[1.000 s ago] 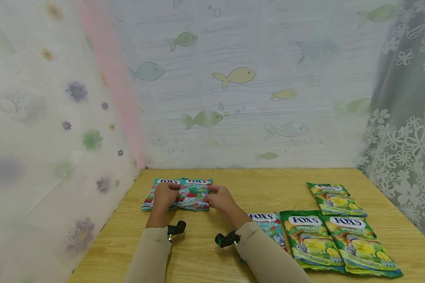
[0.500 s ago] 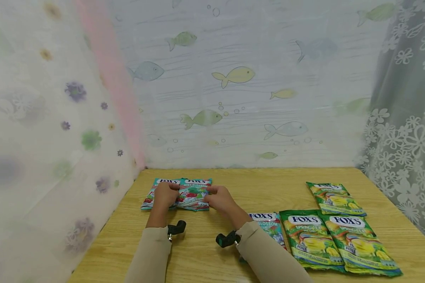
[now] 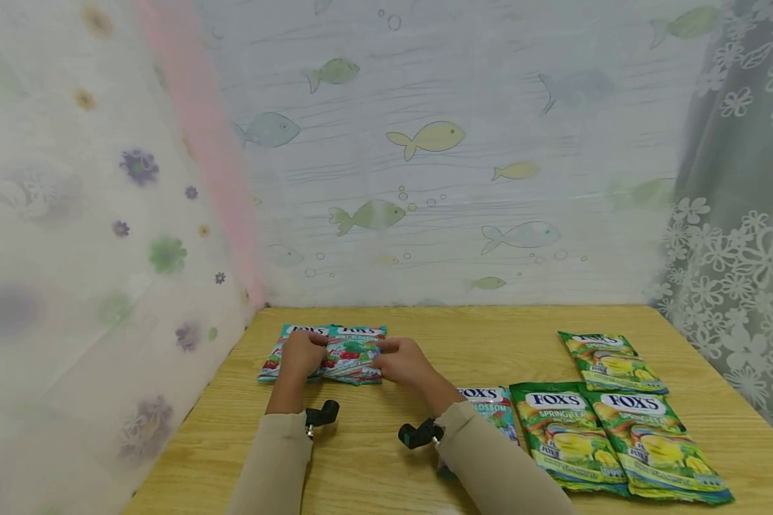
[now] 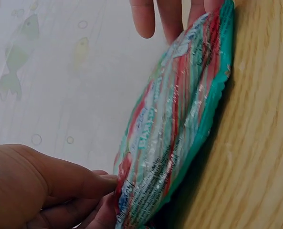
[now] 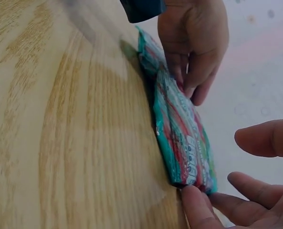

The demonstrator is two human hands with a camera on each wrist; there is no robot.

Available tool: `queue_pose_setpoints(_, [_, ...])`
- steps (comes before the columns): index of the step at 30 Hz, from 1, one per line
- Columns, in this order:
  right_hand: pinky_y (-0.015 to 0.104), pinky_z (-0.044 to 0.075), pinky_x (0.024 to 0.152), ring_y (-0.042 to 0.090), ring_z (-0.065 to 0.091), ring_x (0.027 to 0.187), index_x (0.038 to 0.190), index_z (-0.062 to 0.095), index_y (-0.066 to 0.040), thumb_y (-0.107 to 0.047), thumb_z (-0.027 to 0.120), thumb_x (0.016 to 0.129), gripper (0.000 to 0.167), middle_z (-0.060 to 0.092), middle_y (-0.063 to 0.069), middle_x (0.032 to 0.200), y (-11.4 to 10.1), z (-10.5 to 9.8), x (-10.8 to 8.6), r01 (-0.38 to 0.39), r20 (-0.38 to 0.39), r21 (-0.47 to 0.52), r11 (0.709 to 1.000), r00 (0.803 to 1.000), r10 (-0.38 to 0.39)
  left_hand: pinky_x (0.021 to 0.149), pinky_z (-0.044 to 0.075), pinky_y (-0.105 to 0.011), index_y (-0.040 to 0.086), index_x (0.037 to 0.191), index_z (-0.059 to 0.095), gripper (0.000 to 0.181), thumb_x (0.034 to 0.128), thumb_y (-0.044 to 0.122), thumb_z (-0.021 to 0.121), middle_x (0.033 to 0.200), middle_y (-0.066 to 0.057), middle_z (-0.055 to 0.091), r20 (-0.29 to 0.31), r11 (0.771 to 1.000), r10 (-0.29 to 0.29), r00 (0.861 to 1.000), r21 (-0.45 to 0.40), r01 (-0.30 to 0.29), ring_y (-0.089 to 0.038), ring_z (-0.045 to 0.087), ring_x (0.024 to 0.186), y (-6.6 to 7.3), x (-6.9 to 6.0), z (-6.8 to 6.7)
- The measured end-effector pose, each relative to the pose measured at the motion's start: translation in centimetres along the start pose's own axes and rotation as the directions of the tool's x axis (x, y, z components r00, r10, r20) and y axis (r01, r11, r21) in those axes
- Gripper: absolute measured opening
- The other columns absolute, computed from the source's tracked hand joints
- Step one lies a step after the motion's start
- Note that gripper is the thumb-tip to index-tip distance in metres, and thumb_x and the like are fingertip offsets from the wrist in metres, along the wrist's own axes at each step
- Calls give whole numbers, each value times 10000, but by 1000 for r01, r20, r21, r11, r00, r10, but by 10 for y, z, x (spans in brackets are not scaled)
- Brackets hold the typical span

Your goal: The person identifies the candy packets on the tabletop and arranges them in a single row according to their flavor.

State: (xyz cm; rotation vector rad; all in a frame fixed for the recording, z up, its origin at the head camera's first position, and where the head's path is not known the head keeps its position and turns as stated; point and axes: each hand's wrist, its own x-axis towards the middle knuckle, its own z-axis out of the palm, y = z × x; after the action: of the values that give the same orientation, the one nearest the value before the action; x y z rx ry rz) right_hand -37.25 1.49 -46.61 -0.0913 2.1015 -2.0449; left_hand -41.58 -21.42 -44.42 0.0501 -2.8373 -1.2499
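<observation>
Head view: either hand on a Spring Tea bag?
No, the left hand and right hand are both at a Mint Blossom bag; the Spring Tea bags lie off to the right.

On your worktop (image 3: 367,465), a Fox's bag (image 3: 273,363) lies far back on the left, with a Fox's Mint Blossom bag (image 3: 353,354) touching its right side. Your left grip (image 3: 301,354) is over the join between them; your right grip (image 3: 407,363) is at the second bag's right edge. Nearer you and further right, another Blossom bag (image 3: 497,413) lies partly behind your right sleeve (image 3: 489,458). Just right of it you have two Spring Tea bags (image 3: 563,440) side by side, with a third Spring Tea bag (image 3: 613,365) directly behind the right-hand one. Behind the worktop stands the back wall (image 3: 451,186).
</observation>
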Motion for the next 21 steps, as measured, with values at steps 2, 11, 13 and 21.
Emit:
queue_pose_setpoints(2, [398, 579, 933, 266, 636, 1188, 1493, 513, 12, -94, 706, 955, 582, 527, 220, 1481, -2, -3, -1, -2, -6, -18, 1000, 1000, 2, 767, 562, -414, 12, 1239, 742, 292, 959, 74, 692, 1267, -227, 693, 7, 1000, 10, 1000, -6, -10, -350, 660, 1039, 4, -1, 0])
queue_pose_setpoints(11, [498, 540, 1045, 337, 659, 1194, 1472, 522, 33, -90, 638, 966, 534, 552, 243, 1442, -19, -9, -12, 55, 18, -63, 997, 998, -54, 883, 569, -504, -2, 1378, 642, 402, 986, 83, 660, 1353, -232, 646, 26, 998, 64, 998, -19, -64, -393, 639, 1182, 19, -6, 2])
queue_pose_setpoints(13, [526, 526, 1056, 350, 646, 1214, 1465, 531, 30, -102, 642, 969, 525, 547, 250, 1446, -24, -9, -17, 67, 24, -66, 996, 998, -65, 861, 576, -487, 5, 1383, 641, 406, 988, 92, 670, 1338, -233, 647, 32, 997, 76, 997, -24, -75, -385, 656, 1135, 23, -7, 3])
queue_pose_setpoints(21, [462, 554, 1029, 360, 558, 1360, 1467, 555, -44, -155, 662, 1011, 481, 510, 218, 1531, -31, -18, -38, 138, 50, -209, 968, 990, -130, 615, 494, -319, 45, 1417, 628, 432, 994, 116, 680, 1425, -244, 595, 76, 992, 129, 989, -28, -127, -301, 647, 946, 46, -17, 4])
